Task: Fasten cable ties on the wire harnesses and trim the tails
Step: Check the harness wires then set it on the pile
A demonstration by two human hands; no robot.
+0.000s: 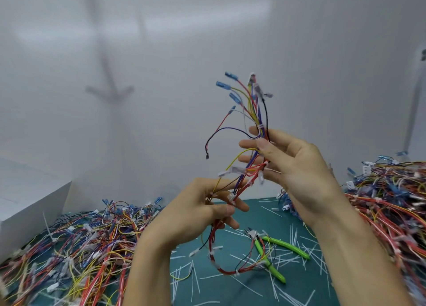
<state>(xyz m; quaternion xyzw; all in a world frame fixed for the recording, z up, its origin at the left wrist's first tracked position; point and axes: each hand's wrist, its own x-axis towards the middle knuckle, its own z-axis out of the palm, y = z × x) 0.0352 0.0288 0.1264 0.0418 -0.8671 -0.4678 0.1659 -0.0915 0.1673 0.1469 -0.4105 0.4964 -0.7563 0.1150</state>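
Head view: left hand grip pinches wire harness low, right hand grip holds it higher. Risk: dangling loop may snag cutters on surface, dragging them.

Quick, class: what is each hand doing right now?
Left hand: grips the wire harness low down.
Right hand: pinches the same harness higher up.

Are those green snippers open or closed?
Open. The green-handled metal cutters lie on the teal mat with their two handles splayed wide apart. The blades are too blurred to see.
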